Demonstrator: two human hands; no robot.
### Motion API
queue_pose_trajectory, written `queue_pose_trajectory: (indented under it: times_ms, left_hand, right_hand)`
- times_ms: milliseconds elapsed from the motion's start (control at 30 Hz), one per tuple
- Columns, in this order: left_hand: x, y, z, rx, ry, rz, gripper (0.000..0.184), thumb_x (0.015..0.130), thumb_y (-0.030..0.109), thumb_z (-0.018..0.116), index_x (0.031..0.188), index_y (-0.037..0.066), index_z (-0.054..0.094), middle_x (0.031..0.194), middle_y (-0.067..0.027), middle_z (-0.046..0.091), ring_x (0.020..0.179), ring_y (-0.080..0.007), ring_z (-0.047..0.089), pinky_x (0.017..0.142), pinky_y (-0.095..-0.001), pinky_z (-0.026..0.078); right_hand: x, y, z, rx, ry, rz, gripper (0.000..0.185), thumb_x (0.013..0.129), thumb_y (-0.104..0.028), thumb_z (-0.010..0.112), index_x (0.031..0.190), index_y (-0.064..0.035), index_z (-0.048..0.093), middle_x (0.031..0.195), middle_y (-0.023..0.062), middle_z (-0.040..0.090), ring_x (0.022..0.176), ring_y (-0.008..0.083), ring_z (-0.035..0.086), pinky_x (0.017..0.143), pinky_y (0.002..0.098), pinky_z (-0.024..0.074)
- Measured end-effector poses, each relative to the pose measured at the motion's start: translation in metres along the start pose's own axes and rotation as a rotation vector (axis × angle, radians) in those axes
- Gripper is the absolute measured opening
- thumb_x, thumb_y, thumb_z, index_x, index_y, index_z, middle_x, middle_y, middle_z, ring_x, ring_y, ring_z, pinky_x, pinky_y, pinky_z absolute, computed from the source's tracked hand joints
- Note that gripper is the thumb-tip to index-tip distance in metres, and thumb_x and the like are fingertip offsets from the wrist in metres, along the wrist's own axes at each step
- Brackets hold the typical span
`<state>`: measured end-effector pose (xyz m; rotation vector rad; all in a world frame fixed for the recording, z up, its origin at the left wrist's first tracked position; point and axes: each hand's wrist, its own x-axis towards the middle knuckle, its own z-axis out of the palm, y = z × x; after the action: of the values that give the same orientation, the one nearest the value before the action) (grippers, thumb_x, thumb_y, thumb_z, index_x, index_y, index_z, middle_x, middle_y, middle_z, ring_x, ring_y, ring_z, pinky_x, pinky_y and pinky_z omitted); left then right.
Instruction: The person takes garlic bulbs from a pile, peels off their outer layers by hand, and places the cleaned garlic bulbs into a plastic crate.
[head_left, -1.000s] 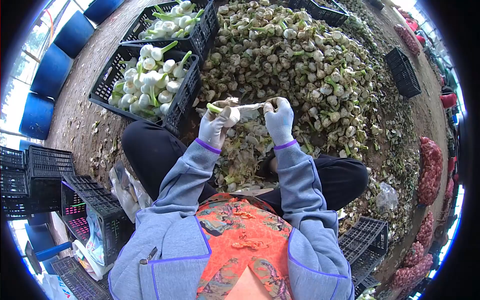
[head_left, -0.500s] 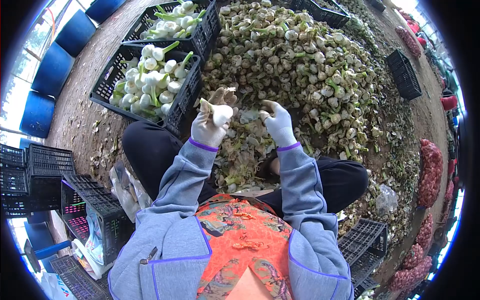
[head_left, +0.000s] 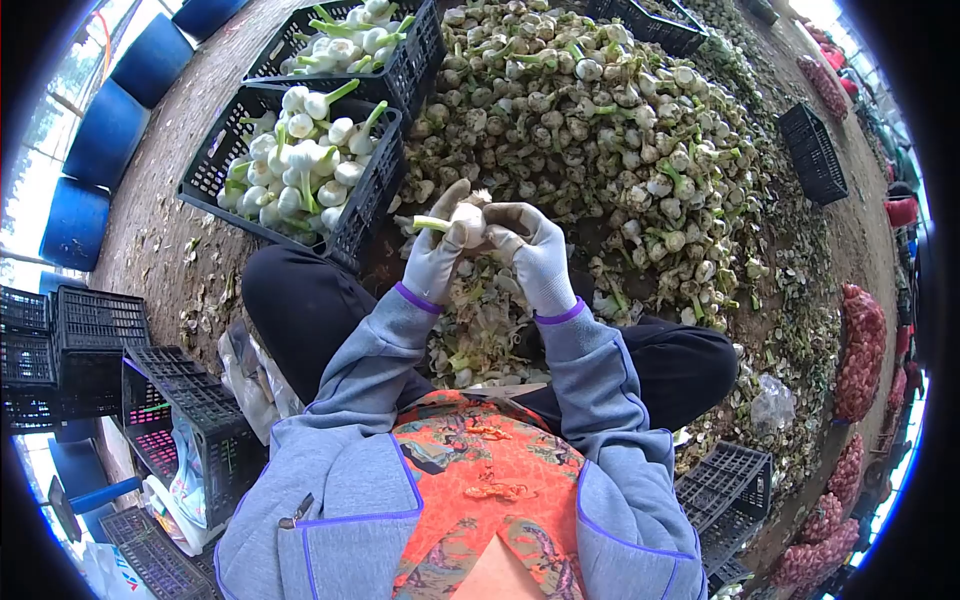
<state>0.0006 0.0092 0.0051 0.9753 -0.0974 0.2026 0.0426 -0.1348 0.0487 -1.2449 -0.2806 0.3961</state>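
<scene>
A garlic bulb with a short pale-green stem is in my gloved left hand, fingers wrapped round it and the stem pointing left. From the other side my gloved right hand meets the bulb, thumb and fingers bent together at its right edge, where loose skin sticks up. Both gloves look soiled at the fingers. Beneath the hands lies a heap of peeled garlic skins. To the upper left a black crate holds clean white bulbs.
Ahead spreads a big pile of dirty garlic bulbs. A second black crate of clean bulbs stands behind the first. Other crates sit around me. Red net sacks line the right, blue barrels the left.
My right hand has moved left and up onto the bulb. The bulb in my left hand has turned, its stem now pointing left, and it shows a rougher, skin-covered side.
</scene>
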Motion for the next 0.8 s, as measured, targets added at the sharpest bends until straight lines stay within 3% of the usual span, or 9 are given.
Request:
queue_pose_trajectory:
  times_ms: [33, 67, 167, 233, 533, 567, 600, 700, 800]
  left_hand:
    - [0.0, -0.001, 0.0, -0.071, 0.06, -0.079, 0.062, 0.093, 0.034, 0.059, 0.141, 0.005, 0.033, 0.129, -0.0136, 0.051, 0.114, -0.0223, 0.055, 0.096, -0.0346, 0.048]
    - [0.001, -0.009, -0.009, -0.183, 0.097, -0.158, 0.052, 0.094, 0.027, 0.058, 0.138, 0.008, 0.038, 0.122, -0.0128, 0.055, 0.105, -0.0265, 0.061, 0.088, -0.0458, 0.054]
    - [-0.003, -0.031, -0.031, -0.374, 0.363, -0.42, 0.037, 0.098, 0.03, 0.05, 0.128, 0.01, 0.044, 0.106, -0.0124, 0.061, 0.085, -0.0256, 0.066, 0.066, -0.0376, 0.06]
    - [0.0, -0.042, -0.046, -0.503, 0.421, -0.52, 0.027, 0.099, 0.032, 0.047, 0.116, 0.012, 0.052, 0.097, -0.0123, 0.063, 0.078, -0.024, 0.065, 0.054, -0.0325, 0.057]
    - [0.046, -0.008, -0.053, -0.708, 0.668, -0.553, 0.024, 0.096, 0.032, 0.051, 0.11, 0.011, 0.051, 0.088, -0.0161, 0.059, 0.07, -0.0251, 0.062, 0.049, -0.0303, 0.054]
    - [0.065, 0.016, -0.046, -0.647, 0.733, -0.432, 0.029, 0.096, 0.032, 0.052, 0.112, 0.008, 0.048, 0.095, -0.0172, 0.057, 0.073, -0.026, 0.062, 0.054, -0.0333, 0.057]
    - [0.09, 0.025, -0.068, -0.748, 0.713, -0.321, 0.045, 0.096, 0.035, 0.049, 0.117, -0.004, 0.042, 0.108, -0.0216, 0.053, 0.085, -0.0301, 0.062, 0.069, -0.0414, 0.059]
    - [0.162, 0.097, -0.069, -0.573, 0.388, 0.226, 0.042, 0.1, 0.027, 0.042, 0.127, -0.005, 0.036, 0.115, -0.0234, 0.049, 0.108, -0.0388, 0.054, 0.095, -0.0512, 0.05]
    - [0.219, 0.142, -0.077, -0.433, 0.369, 0.311, 0.04, 0.096, 0.027, 0.052, 0.12, -0.004, 0.044, 0.11, -0.0216, 0.054, 0.103, -0.0354, 0.058, 0.098, -0.0493, 0.047]
  right_hand:
    - [0.002, 0.002, 0.0, 0.045, 0.03, 0.019, 0.022, 0.089, -0.002, 0.058, 0.111, 0.0038, 0.06, 0.101, 0.0081, 0.065, 0.089, 0.013, 0.063, 0.081, 0.0255, 0.0515]
    - [0.003, 0.005, 0.002, 0.069, 0.144, 0.112, 0.021, 0.092, -0.005, 0.057, 0.111, 0.0033, 0.06, 0.098, 0.0072, 0.065, 0.085, 0.0132, 0.064, 0.077, 0.0252, 0.0528]
    - [0.015, 0.028, -0.013, 0.069, 0.283, 0.076, 0.018, 0.092, -0.006, 0.057, 0.107, 0.0017, 0.063, 0.09, 0.0041, 0.065, 0.074, 0.0102, 0.062, 0.064, 0.0229, 0.0522]
    - [0.018, 0.024, -0.019, 0.125, 0.309, 0.126, 0.016, 0.093, -0.008, 0.057, 0.105, 0.001, 0.063, 0.089, 0.0049, 0.067, 0.073, 0.011, 0.062, 0.067, 0.0229, 0.051]
    - [0.032, 0.029, -0.025, 0.093, 0.337, 0.13, 0.016, 0.093, -0.009, 0.057, 0.104, -0.0005, 0.064, 0.09, 0.0039, 0.067, 0.072, 0.0103, 0.063, 0.064, 0.0226, 0.0513]
    - [0.032, 0.029, -0.025, 0.093, 0.334, 0.139, 0.016, 0.093, -0.009, 0.057, 0.104, -0.0005, 0.064, 0.09, 0.0039, 0.067, 0.072, 0.0103, 0.063, 0.064, 0.0226, 0.0513]
    - [0.033, 0.03, -0.025, 0.089, 0.359, 0.157, 0.016, 0.093, -0.009, 0.057, 0.105, -0.001, 0.064, 0.09, 0.0036, 0.067, 0.072, 0.0103, 0.063, 0.063, 0.0225, 0.0515]
    - [0.032, 0.029, -0.027, 0.103, 0.383, 0.21, 0.017, 0.093, -0.006, 0.056, 0.106, -0.0011, 0.065, 0.092, 0.0033, 0.065, 0.075, 0.0104, 0.062, 0.066, 0.0241, 0.0528]
    - [0.033, 0.032, -0.027, 0.076, 0.329, 0.156, 0.017, 0.093, -0.007, 0.056, 0.107, -0.0008, 0.064, 0.089, 0.0017, 0.064, 0.075, 0.0092, 0.061, 0.066, 0.0232, 0.0516]
